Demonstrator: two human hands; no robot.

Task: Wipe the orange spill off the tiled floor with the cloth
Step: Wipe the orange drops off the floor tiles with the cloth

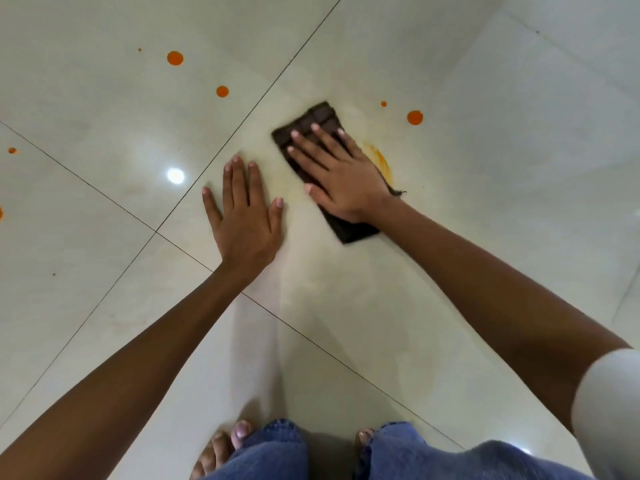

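Residue of the orange liquid spill (384,164) lies just right of the right hand (341,183), whose spread fingers (308,160) press the dark brown folded cloth (323,116); more perhaps hides beneath.

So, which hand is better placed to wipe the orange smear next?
Right: the right hand presses the cloth, with the orange smear just beside it; the left hand rests flat on bare tile.

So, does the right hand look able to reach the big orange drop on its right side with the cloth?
Probably yes. The right hand presses flat on the cloth, and the orange drop lies near it on bare tile, nothing between. The left hand rests flat on the other side.
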